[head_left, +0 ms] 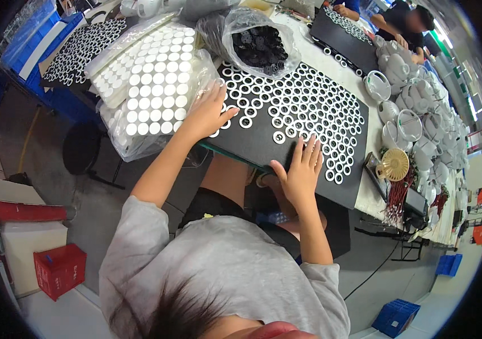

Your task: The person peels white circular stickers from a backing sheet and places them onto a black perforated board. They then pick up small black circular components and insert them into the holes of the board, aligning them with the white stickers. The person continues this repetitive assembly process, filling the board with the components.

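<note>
A black board (252,144) lies before me, covered over much of its surface with white rings with black centres (317,93). Near its left edge my left hand (210,113) rests with thumb and fingers apart, beside the rings there and a plastic bag. My right hand (302,172) is spread at the board's near side, its fingertips touching several rings. Neither hand grips anything. Left of the board are stacked sheets of round white discs (159,90), partly in clear plastic. An open clear bag of black round parts (259,50) sits at the board's far edge.
Another ring-covered board (85,51) is at far left. Many white rounded housings (416,107) crowd the right side, near a yellow fan (393,165) and red wires (397,198). Co-workers sit beyond a further black board (337,37). A red crate (60,271) stands on the floor.
</note>
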A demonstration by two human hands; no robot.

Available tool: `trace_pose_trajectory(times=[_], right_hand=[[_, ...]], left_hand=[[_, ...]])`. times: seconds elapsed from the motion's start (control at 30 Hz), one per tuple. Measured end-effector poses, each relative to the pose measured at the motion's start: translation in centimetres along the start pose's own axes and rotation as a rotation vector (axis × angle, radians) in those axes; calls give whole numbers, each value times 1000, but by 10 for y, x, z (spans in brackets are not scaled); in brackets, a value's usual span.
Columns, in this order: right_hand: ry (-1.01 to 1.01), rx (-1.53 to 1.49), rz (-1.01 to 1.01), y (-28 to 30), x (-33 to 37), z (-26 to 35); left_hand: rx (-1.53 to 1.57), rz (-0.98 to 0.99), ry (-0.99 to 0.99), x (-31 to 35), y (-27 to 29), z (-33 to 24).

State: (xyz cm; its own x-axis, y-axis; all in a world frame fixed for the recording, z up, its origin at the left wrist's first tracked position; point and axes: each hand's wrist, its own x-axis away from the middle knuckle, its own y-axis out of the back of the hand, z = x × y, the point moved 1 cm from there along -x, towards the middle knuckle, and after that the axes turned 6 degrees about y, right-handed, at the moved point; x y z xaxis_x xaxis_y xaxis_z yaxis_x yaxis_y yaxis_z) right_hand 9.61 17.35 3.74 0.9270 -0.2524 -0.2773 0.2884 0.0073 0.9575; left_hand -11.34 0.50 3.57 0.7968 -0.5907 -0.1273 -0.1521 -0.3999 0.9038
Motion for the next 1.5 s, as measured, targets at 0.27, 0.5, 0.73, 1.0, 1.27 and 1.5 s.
trace_pose_trajectory(times=[0.27, 0.5, 0.73, 1.0, 1.27, 1.5], right_hand=[[80, -69, -41, -8, -2, 4], [156, -144, -88, -16, -13, 33], [165, -90, -98, -24, -34, 39], [210, -136, -149, -36, -52, 61], [125, -100, -56, -22, -35, 41], [188, -145, -57, -33, -44, 61]], left_hand=[[58, -138, -152, 2, -5, -6], [-116, -80, -196, 1, -11, -8], [-126, -86, -186, 3, -12, -6], [99, -127, -178, 0, -10, -2], [188, -27, 8, 6, 2, -3], [-61, -73, -49, 8, -8, -5]])
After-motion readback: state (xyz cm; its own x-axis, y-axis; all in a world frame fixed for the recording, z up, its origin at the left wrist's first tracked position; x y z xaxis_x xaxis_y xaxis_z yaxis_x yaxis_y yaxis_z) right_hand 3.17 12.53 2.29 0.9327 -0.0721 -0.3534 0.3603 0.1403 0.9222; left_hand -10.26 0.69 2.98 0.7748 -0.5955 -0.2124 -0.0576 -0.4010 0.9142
